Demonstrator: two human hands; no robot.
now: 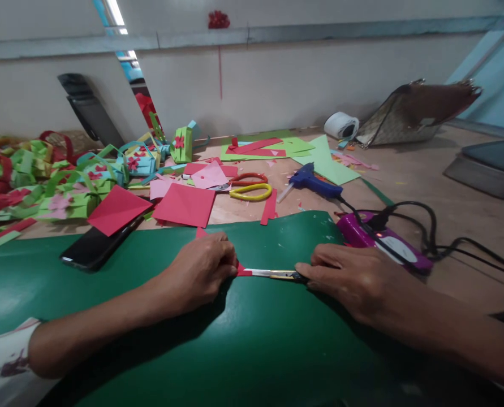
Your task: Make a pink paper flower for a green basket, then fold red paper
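My left hand [207, 268] pinches a small piece of red paper [244, 272], most of it hidden behind the fingers. In my right hand [357, 277] is a utility knife [283, 275], its long blade pointing left and its tip meeting the paper's edge. Both hands are low over the green mat [268, 345]. Just behind my left hand lie a red paper square [184, 204] and a black phone [101, 249] partly covered by another red square [119, 210].
Scissors [250, 192] and a blue glue gun [315, 181] lie behind the mat. A purple power strip [383, 240] with black cables sits right. Many small paper baskets [65, 203] crowd the left. Green sheets [326, 161], a white roll [340, 125] and a handbag [417, 113] are farther back.
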